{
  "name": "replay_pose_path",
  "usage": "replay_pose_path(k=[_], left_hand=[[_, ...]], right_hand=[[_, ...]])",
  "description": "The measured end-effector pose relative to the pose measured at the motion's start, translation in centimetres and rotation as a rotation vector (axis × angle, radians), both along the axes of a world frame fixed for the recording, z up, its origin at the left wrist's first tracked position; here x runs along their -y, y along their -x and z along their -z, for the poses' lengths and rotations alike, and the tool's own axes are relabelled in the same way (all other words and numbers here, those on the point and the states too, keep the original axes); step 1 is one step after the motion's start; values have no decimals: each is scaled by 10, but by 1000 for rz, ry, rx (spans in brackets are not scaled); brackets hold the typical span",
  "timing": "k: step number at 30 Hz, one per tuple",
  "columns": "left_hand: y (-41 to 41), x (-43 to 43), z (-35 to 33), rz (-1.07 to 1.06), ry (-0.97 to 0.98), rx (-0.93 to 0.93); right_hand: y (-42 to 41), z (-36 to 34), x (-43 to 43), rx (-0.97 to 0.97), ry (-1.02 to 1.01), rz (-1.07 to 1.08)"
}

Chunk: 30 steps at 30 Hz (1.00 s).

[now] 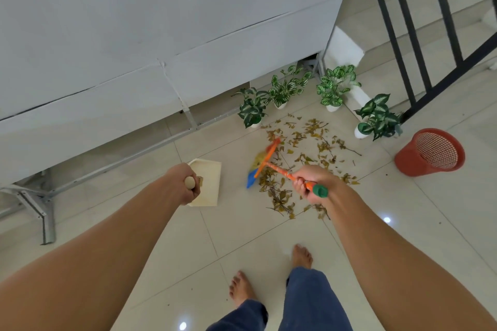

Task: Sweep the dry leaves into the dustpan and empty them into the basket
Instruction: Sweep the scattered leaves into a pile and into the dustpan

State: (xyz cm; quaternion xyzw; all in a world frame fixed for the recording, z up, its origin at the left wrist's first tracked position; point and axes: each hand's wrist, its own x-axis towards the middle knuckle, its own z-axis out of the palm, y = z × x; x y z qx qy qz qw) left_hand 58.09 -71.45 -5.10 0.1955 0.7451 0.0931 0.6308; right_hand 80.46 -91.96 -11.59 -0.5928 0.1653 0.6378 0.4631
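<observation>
Dry brown leaves (309, 158) lie scattered on the tiled floor in front of me. My right hand (313, 183) grips the orange handle of a broom (265, 162) with a green end cap; its blurred orange, yellow and blue head is at the left edge of the leaf pile. My left hand (185, 183) holds the wooden handle of a cream dustpan (207, 183), which rests on the floor left of the leaves with a few leaf bits inside. A red mesh basket (430, 152) stands on the floor at the right, apart from the pile.
Several potted green plants (332, 87) in white pots ring the far side of the leaves. A white panel wall on a metal frame (45, 212) runs along the left. A black stair railing (419, 62) rises at the upper right. My bare feet (301, 256) stand behind the pile.
</observation>
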Motion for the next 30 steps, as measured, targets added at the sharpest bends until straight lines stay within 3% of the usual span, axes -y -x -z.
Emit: replay_pose_path(k=[5,14,30], left_hand=[[-25,6,-2,-56,14,25],[-82,21,-6,-169,36,5],[-144,44,-8,-232,46,-2]], right_hand=[[-24,-19,26,-102,2,6],[-94,-29,15,-28,-22,-96],[-176,-16,-2,-131,-40,-131]])
